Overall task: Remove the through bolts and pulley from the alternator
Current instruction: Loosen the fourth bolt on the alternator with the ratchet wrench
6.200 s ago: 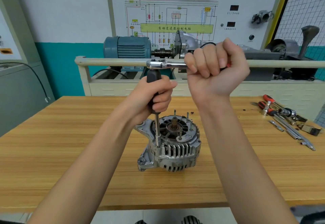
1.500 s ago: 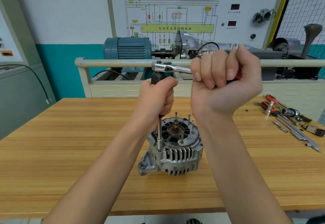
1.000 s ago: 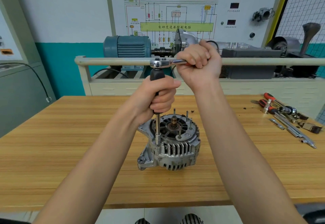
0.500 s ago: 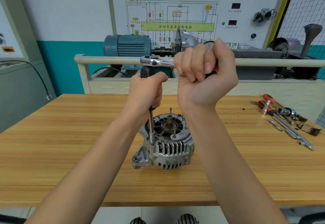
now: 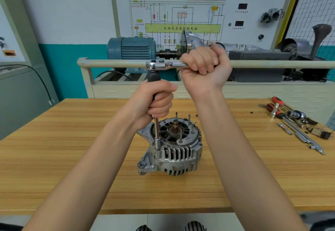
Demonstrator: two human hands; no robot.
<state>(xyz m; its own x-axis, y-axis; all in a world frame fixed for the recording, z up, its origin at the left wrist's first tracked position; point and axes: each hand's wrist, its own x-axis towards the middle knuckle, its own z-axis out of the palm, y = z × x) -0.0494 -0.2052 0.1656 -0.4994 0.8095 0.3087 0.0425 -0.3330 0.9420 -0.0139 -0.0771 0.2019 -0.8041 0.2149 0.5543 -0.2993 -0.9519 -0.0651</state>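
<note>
A silver alternator [image 5: 174,151] stands on the wooden table [image 5: 72,167] with its open rear end up and thin studs sticking out of it. A long extension bar [image 5: 156,132] with a black grip rises from a bolt on the alternator's left rim. My left hand [image 5: 155,102] grips the black grip of that bar. A chrome ratchet [image 5: 163,65] sits on top of the bar, lying level and pointing right. My right hand [image 5: 204,69] grips its handle in a fist. The pulley is hidden underneath.
Loose tools [image 5: 293,122], among them red-handled screwdrivers, sockets and bars, lie at the table's right end. Behind the table runs a cream rail [image 5: 112,63] with a blue motor [image 5: 131,48] and a wiring-diagram board [image 5: 181,18] beyond.
My right hand has swung the ratchet handle back and forth over the last seconds; since half a second ago the fist has moved away from me and turned. My left hand keeps its hold on the bar.
</note>
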